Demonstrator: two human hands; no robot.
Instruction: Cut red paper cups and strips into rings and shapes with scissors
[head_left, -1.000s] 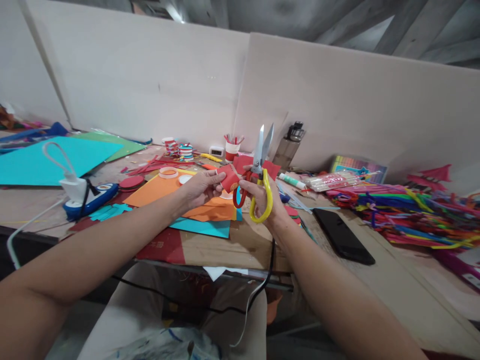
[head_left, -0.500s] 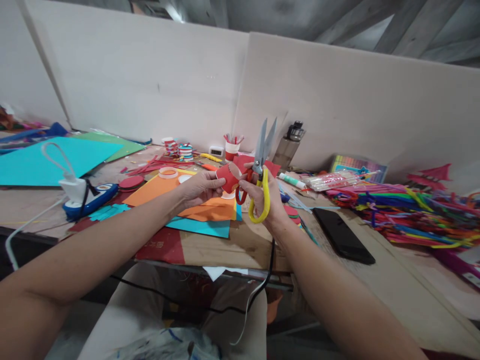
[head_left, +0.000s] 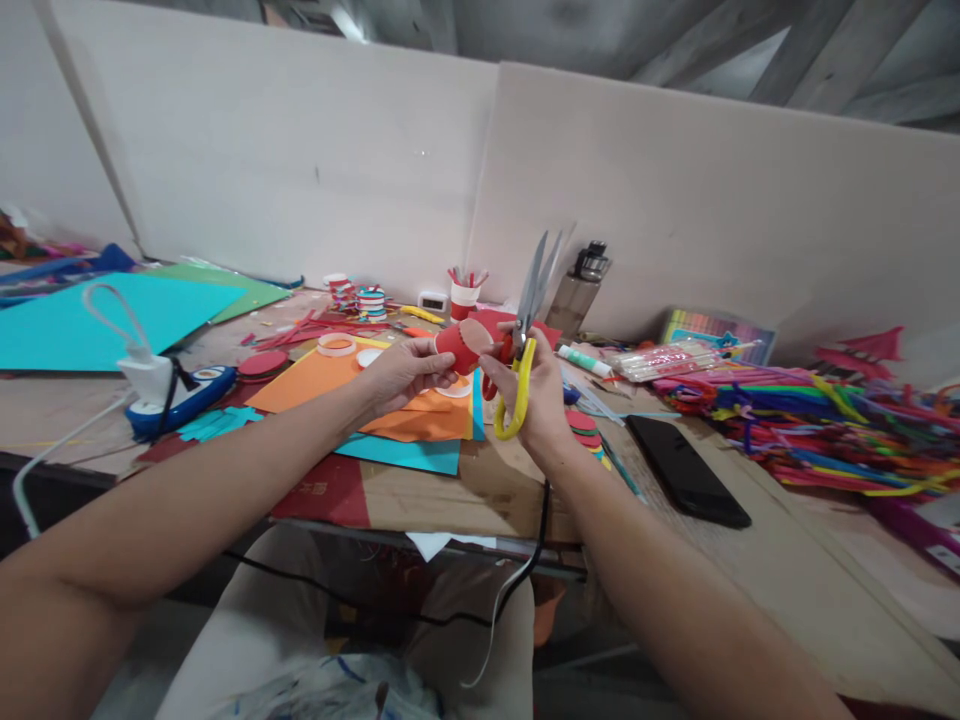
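My left hand grips a small red paper cup by its left side, tilted with its round end toward me. Scissors with one yellow and one red handle are in my right hand, blades pointing up and slightly parted. The right fingertips touch the cup's right edge. Below the hands lie orange paper sheets over a turquoise sheet. Behind the hands, a red paper piece is partly hidden.
A phone lies at right, near a heap of pipe cleaners. A bottle and a cup of sticks stand at the back. To the left are a power strip, red discs and a large turquoise sheet.
The cup has turned slightly in my hands and shifted a little to the right. The scissors have tilted further right along with my right hand.
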